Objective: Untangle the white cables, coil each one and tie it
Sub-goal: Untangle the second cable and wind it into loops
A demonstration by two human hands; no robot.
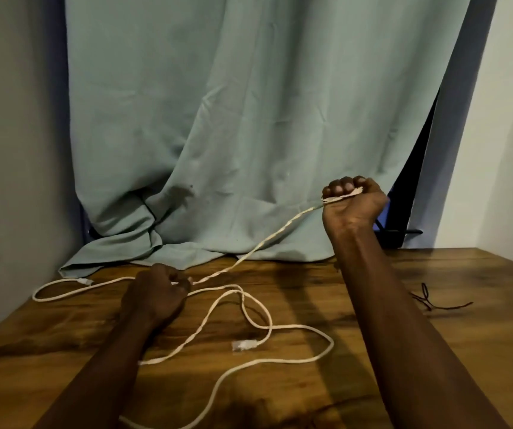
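Note:
White cables (258,311) lie in loose crossing loops on the wooden table (434,351). My right hand (352,199) is raised above the table's back edge, fist closed on a small bunch of cable. From it a twisted stretch of two strands (267,241) runs taut down and left to my left hand (159,291). My left hand rests on the table and pinches those strands between its curled fingers. One white connector (244,345) lies in the middle of the loops. Another connector (85,281) lies at the far left.
A pale green curtain (249,119) hangs behind the table and bunches on its back edge. A thin dark string (434,303) lies on the table at the right. Grey walls stand to the left and right.

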